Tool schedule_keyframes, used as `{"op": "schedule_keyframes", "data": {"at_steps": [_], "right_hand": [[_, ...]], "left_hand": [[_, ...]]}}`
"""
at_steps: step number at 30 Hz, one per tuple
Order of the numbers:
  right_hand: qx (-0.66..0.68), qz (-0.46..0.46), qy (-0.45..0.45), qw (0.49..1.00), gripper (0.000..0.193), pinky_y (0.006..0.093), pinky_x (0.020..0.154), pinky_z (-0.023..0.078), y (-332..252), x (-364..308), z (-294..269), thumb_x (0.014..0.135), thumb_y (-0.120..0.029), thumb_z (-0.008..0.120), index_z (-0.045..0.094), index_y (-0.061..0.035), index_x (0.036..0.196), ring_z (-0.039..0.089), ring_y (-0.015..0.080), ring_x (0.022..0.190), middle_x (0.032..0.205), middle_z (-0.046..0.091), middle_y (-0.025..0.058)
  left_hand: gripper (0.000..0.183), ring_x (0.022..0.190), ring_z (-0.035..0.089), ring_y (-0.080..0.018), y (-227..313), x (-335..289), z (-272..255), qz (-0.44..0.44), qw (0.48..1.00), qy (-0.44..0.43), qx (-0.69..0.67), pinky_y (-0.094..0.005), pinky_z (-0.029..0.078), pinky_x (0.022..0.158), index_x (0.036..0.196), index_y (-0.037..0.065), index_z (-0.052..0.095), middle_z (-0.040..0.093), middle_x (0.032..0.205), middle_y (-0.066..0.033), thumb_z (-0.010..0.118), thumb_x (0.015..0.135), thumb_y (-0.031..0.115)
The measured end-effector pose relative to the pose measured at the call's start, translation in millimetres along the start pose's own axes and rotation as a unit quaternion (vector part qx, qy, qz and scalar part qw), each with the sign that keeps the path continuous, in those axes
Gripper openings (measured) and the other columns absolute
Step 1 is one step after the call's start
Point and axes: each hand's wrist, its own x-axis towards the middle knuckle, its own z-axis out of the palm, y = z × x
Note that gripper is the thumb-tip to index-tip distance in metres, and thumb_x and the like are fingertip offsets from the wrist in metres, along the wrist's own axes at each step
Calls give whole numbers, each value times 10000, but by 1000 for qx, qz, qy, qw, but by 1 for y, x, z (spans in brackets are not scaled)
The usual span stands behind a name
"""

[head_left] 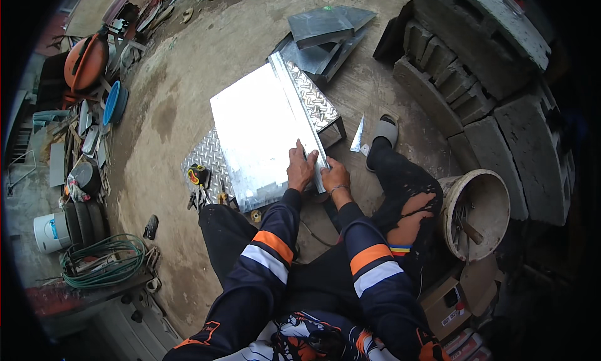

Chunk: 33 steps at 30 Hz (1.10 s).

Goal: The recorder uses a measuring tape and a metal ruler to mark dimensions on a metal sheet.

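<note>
Concrete ground (150,179): stretching rough and stained beneath the work.
Tread plate (203,153): showing raised bumps on both sides of the sheet.
Metal sheet (253,129): lying flat atop the tread plate, gleaming smooth, with a ridged strip (298,121) along the right edge.
Grey metal pieces (320,29): sitting stacked just beyond, bending into angular shapes.
Left hand (302,169): resting half open on the sheet beside the strip, pressing with loosely extended fingers.
Right hand (336,177): curling nearly closed around the strip's outer edge, gripping with thumb on top.
Triangular piece (357,136): tapering sharply on the ground.
Tape measure (198,174): resting on the tread plate, rounded, yellow and black.

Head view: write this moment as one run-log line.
left hand: resting on sheet-metal panel | right hand: gripping panel's right edge | tape measure: on diamond plate, left of panel
</note>
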Motion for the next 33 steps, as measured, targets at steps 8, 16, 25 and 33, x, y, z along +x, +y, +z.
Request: {"op": "schedule_keyframes", "data": {"at_steps": [8, 16, 25, 33], "right_hand": [[48, -9, 10, 999, 407, 338, 916, 466, 15, 14, 8, 789, -187, 663, 625, -88, 1182, 606, 301, 1070, 1158, 630, 151], [34, -18, 1, 999, 409, 360, 901, 476, 13, 14, 4, 767, -204, 670, 638, -116, 1165, 607, 320, 1051, 1143, 635, 147], [-6, -11, 31, 999, 493, 360, 915, 466, 17, 14, 12, 739, -221, 710, 596, -66, 1193, 598, 316, 1073, 1132, 636, 164], [-27, 58, -30, 997, 581, 357, 949, 449, 29, -2, -9, 698, -219, 753, 562, -17, 1208, 585, 304, 1104, 1202, 600, 176]], "left_hand": [[711, 987, 546, -355, 4, 1, 3, 2, 1000, 4, 4, -426, 458, 820, 1403, 0, 296, 487, 1100, -190, 564, 878, 398], [707, 989, 546, -357, 4, 2, 3, 7, 1000, 6, 10, -420, 460, 820, 1405, -5, 289, 486, 1094, -194, 567, 881, 380], [710, 984, 544, -360, 4, 3, 3, 12, 1000, -2, 8, -417, 458, 816, 1405, -10, 288, 490, 1087, -203, 567, 886, 387], [707, 977, 541, -357, 4, 3, 2, 15, 1000, -7, 4, -412, 455, 820, 1402, -16, 294, 489, 1084, -201, 566, 891, 389]]}}
